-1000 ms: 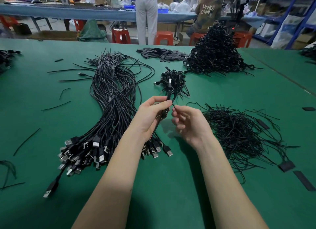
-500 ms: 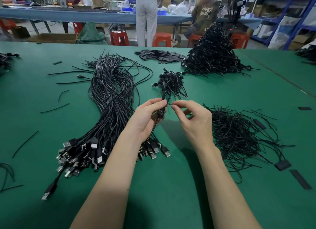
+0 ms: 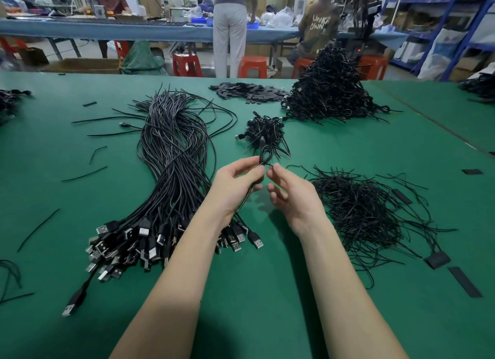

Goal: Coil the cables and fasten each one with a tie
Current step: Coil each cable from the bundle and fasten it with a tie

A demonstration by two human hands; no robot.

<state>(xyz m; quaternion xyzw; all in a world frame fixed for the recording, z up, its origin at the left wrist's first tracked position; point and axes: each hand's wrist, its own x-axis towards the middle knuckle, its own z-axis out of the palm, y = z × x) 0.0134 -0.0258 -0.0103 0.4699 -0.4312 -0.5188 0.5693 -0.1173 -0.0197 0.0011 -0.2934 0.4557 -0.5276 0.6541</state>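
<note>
Above the green table (image 3: 80,198), the left hand (image 3: 235,183) grips the coiled cable (image 3: 265,156), its loop rising just beyond the fingertips, while the right hand (image 3: 292,192) pinches the tie (image 3: 270,166) beside it, its lower fingers now more spread than half a second ago.

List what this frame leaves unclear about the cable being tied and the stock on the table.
- Tie at the coiled cable: head view, too thin to tell whether it is twisted shut.
- Right hand grip: what its fingertips pinch is too small.
- Cable's lower end: hidden behind the left hand.
- Far-left cable pile: cut off by the frame edge.
</note>
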